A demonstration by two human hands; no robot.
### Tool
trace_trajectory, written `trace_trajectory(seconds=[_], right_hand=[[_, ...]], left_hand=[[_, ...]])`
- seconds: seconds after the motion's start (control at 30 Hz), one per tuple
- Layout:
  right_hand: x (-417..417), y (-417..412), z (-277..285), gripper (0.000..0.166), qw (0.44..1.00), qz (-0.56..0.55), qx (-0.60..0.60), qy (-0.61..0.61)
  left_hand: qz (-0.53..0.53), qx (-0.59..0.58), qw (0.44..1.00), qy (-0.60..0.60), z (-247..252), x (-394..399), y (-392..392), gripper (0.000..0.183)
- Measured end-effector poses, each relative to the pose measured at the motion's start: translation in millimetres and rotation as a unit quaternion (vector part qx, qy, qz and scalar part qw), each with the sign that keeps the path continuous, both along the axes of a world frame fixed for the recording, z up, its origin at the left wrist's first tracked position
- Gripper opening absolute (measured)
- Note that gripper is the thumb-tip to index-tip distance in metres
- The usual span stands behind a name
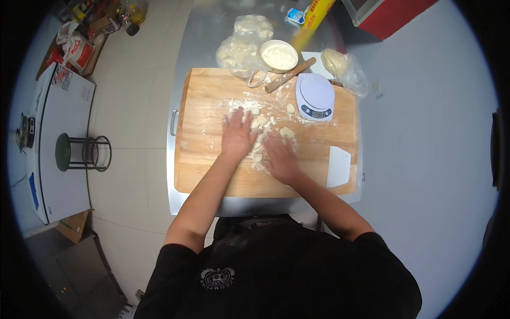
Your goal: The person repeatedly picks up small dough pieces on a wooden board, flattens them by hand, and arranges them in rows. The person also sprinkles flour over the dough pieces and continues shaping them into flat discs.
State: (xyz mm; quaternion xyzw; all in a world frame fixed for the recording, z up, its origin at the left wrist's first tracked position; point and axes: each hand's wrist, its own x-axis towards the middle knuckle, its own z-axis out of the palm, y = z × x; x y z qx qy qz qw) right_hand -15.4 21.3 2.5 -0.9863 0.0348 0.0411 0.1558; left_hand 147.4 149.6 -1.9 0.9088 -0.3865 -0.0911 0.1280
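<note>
Palm down on the floured wooden board (203, 167), my left hand (239, 137) has its fingers spread and grips nothing. It lies just left of several small pale dough pieces (261, 121). My right hand (282, 157) is blurred, palm down with fingers apart, to the right of the same cluster. One dough piece (258, 157) sits between the two hands. A flattened piece (286, 132) touches or nearly touches my right fingertips; another dough piece (290, 108) lies apart, farther back. What is under the palms is hidden.
A digital kitchen scale (317, 95), a wooden rolling pin (291, 75) and a white dough scraper (339, 167) rest on the board. Behind stand a bowl (281, 71) of white powder and plastic bags (238, 52) of dough. A wall (418, 151) rises at right; a stool (63, 152) stands left.
</note>
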Motion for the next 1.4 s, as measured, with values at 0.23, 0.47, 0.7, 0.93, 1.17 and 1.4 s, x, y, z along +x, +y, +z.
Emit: trace_trajectory(seconds=[0.23, 0.47, 0.7, 0.93, 1.17, 1.4], right_hand=[[36.5, -55.9, -25.2, 0.071, 0.979, -0.138, -0.052, -0.142], [65.9, 5.6, -14.0, 0.066, 0.995, 0.048, -0.005, -0.085], [-20.9, -3.9, -1.7, 0.078, 0.998, -0.050, -0.011, -0.036], [0.2, -35.6, -36.2, 0.076, 0.971, -0.214, -0.023, -0.104], [7.5, 12.2, 0.9, 0.066, 0.995, 0.064, 0.023, -0.075], [-16.4, -18.8, -21.0, 0.071, 0.994, -0.063, -0.018, -0.090]], left_hand=[[-0.226, -0.037, 0.973, -0.029, -9.7, -49.9, 38.8, 0.065], [-0.029, -0.067, 0.996, -0.046, -19.7, -47.0, 112.1, 0.063], [0.061, -0.185, 0.981, -0.002, -21.4, 4.3, 43.2, 0.068], [-0.218, -0.075, 0.973, 0.014, -10.1, -37.5, 2.2, 0.072], [-0.106, -0.060, 0.992, -0.008, -20.9, -61.9, 96.6, 0.071], [0.073, -0.093, 0.992, -0.051, -23.6, -18.4, 68.6, 0.069]])
